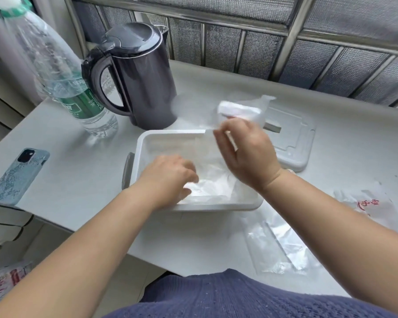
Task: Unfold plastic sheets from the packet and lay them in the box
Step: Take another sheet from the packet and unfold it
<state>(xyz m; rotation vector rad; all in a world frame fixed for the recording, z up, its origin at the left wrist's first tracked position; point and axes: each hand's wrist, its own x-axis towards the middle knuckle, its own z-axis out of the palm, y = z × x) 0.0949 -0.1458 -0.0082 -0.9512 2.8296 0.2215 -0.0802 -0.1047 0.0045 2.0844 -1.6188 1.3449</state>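
A white rectangular box stands on the table in front of me. Clear plastic sheets lie crumpled inside it. My left hand reaches into the box's near left part, fingers curled down onto the plastic. Above the box's far right corner, my right hand pinches a thin plastic sheet that is lifted and blurred. The printed packet with red characters lies flat at the right, near the table edge. Another clear sheet lies on the table in front of the box.
A dark electric kettle stands just behind the box. To its left stands a clear water bottle. A phone lies at the table's left edge. The box's white lid lies at the right rear. A window grille runs behind.
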